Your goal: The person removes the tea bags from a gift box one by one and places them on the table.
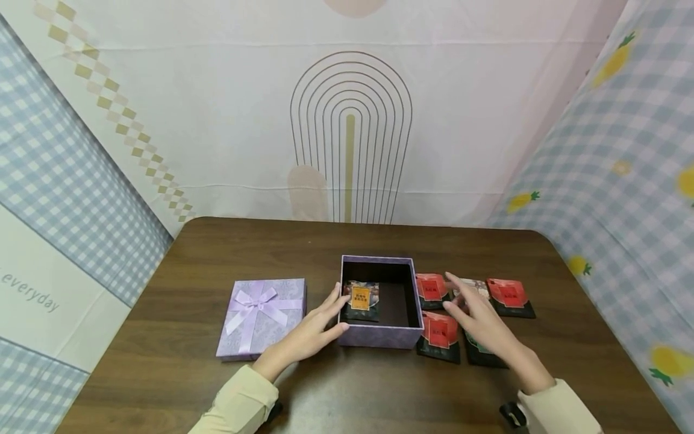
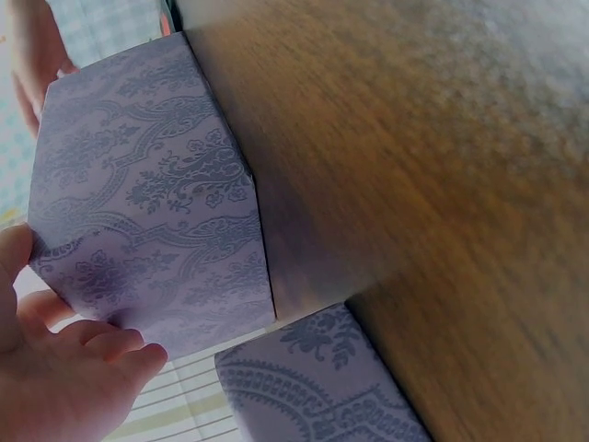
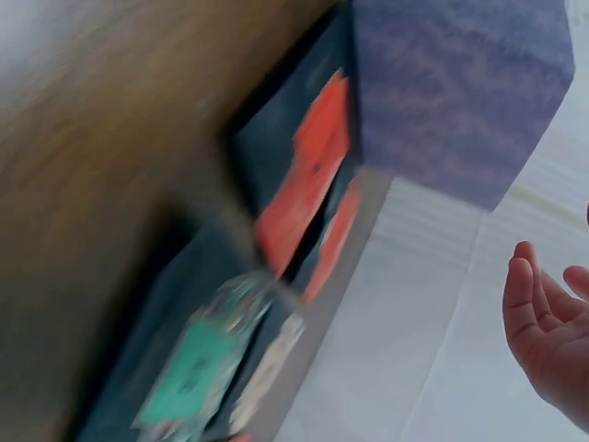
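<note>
A lidless purple gift box (image 1: 379, 336) with a dark inside stands at mid-table. Inside it, against the left wall, lies a dark packet with a yellow label (image 1: 361, 299). My left hand (image 1: 306, 334) holds the box at its left front corner, thumb at the rim and fingers along the left wall. My right hand (image 1: 482, 319) hovers with parted fingers over packets to the box's right, holding nothing. Beneath and around it lie red-and-black packets (image 1: 440, 331), a green-labelled packet (image 3: 189, 368) and a pale-topped packet (image 1: 472, 286), partly hidden by the hand.
Left of the box lies its patterned lid (image 1: 290, 301) with a lilac ribbon bow (image 1: 255, 308). Another red packet (image 1: 511, 296) lies farthest right. The brown wooden table (image 1: 374, 386) meets a white printed cloth (image 1: 238, 120) behind, with checked cloths at both sides.
</note>
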Motion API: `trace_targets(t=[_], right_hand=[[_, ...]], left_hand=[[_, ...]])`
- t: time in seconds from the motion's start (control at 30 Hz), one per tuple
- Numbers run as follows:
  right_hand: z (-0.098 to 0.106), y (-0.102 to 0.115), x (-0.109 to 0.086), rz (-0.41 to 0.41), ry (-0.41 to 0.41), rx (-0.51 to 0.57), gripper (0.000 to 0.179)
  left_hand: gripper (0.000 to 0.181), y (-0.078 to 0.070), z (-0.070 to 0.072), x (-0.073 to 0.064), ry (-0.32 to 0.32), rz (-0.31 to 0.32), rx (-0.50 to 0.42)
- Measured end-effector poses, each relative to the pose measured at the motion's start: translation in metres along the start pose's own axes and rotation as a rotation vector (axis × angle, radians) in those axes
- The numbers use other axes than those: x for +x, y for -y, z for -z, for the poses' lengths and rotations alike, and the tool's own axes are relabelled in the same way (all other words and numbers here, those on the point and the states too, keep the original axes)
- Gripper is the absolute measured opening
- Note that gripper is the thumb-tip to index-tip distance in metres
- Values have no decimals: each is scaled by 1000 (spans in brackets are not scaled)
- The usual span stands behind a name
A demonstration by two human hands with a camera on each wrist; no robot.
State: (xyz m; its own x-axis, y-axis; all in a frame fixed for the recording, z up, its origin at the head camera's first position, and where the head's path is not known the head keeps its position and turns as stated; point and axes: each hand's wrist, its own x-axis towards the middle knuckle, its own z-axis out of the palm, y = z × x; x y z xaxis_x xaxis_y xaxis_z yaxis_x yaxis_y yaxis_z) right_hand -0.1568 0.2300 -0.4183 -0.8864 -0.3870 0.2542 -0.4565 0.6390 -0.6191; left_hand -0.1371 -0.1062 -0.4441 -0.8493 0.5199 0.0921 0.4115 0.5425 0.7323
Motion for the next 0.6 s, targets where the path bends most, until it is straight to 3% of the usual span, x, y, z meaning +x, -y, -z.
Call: trace_targets(t=[0.23,0.43,0.6], right_hand=[[-17,29,24,42,41,57,52],[-35,47,41,129,59,73,46],[-51,53,51,104,128,51,44]], left_hand=[[57,0,1,0,6,-2,1],[56,-1,1,-1,3,2,-6],[56,-1,1,-1,-3,1,6]])
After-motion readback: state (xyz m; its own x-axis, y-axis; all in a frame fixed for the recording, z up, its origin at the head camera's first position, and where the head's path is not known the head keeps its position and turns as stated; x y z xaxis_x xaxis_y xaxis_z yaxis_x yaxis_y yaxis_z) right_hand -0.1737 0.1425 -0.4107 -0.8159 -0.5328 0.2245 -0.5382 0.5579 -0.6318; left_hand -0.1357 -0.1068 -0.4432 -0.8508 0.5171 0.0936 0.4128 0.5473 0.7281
